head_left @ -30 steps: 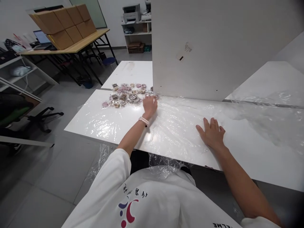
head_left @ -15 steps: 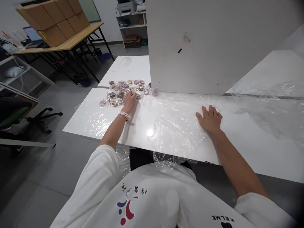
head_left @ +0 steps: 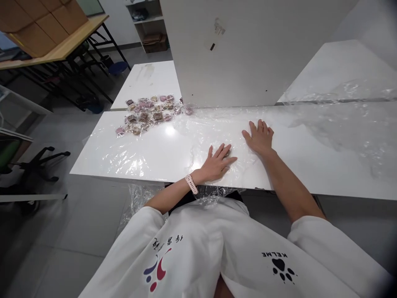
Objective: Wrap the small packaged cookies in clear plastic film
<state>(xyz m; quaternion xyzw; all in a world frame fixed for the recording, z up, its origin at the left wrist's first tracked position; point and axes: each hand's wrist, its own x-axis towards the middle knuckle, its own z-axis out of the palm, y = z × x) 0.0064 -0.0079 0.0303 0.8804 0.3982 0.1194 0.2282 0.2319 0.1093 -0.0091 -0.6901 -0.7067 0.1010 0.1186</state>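
My left hand [head_left: 216, 164], with a pale pink band on the wrist, lies palm down with its fingers spread over a clear plastic sheet [head_left: 206, 138]. A small wrapped piece [head_left: 228, 153] shows partly between its fingers; its kind is hidden. My right hand [head_left: 259, 137] rests on the plastic to the right, fingers stretched and apart, with nothing seen in it. Further left on the white tabletop [head_left: 102, 145], several small individually wrapped pieces [head_left: 143, 116], pink and brown, lie in a loose cluster.
A tall white panel [head_left: 229, 58] stands at the table's back edge. More crumpled plastic film [head_left: 344, 120] covers the right side, and some hangs off the front edge. At the left are a wooden desk [head_left: 71, 41] with cardboard boxes [head_left: 40, 25] and a wheeled chair [head_left: 46, 163].
My left hand has left the wrapped pieces and moved right and nearer to me, onto the plastic by my right hand. The view has shifted to the right; the right hand stays spread.
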